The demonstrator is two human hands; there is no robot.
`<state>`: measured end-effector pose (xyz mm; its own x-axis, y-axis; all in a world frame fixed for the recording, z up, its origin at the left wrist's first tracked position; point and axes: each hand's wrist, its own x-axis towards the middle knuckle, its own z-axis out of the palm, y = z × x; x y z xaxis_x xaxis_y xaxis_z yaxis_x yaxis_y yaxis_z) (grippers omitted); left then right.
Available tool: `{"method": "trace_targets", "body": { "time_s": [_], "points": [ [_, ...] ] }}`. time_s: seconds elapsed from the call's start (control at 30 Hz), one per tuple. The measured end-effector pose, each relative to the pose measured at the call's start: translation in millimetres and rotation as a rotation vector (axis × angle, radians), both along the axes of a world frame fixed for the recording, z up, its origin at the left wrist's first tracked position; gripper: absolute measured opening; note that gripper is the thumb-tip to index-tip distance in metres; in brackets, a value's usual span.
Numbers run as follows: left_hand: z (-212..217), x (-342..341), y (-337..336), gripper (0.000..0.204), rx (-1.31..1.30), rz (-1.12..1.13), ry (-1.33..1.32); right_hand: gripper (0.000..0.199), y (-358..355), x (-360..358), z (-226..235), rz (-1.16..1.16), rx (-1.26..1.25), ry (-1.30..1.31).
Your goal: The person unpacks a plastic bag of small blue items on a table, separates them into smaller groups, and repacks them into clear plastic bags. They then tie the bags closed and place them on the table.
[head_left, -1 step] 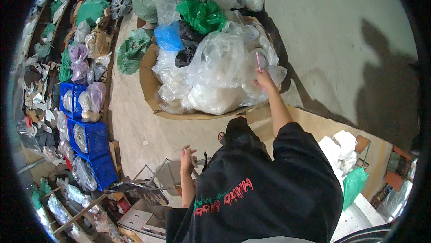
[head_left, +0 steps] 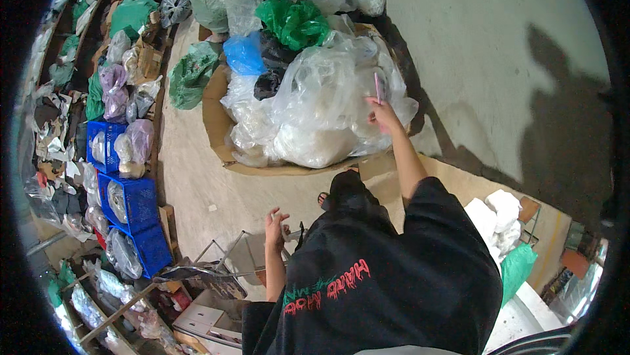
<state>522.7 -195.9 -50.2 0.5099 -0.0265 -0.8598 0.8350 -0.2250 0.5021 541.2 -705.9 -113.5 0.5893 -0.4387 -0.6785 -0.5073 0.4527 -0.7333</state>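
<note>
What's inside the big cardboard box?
The cardboard box holds a heap of clear plastic, with a blue bag, black plastic and a green bag toward its far side. The box's bottom and anything beneath the heap's top layer are covered.

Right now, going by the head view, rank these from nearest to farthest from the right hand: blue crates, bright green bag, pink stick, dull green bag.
From the right hand:
1. Pink stick: in its fingers.
2. Bright green bag: ahead and left, atop the pile.
3. Dull green bag: farther left, beside the carton.
4. Blue crates: far left.
</note>
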Motion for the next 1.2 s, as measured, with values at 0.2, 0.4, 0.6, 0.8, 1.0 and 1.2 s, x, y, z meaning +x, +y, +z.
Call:
{"method": "trace_targets", "body": {
  "time_s": [0.2,0.4,0.6,0.8,1.0,1.2],
  "points": [
    [34,42,-114,0.055,-0.732,0.117,0.096,0.031,38,-20,135,0.435,0.754,-0.547],
    [19,41,-128,0.066,-0.635,-0.027,0.136,0.029,100,-11,151,1.004,0.717,-0.331],
    [-8,20,-31,0.016,-0.341,0.199,0.020,0.032,54,0,38,1.157,0.135,-0.297],
    [-51,-84,70,0.021,0.245,0.576,-0.189,0.051,64,30,-28,1.202,-0.660,0.095],
    [-58,-215,102,0.030,0.476,0.693,-0.042,0.063,115,46,-27,0.991,-0.895,0.213],
    [-79,-255,86,0.040,0.462,0.636,0.057,0.046,84,51,-5,0.914,-0.700,0.132]
  ]
}}
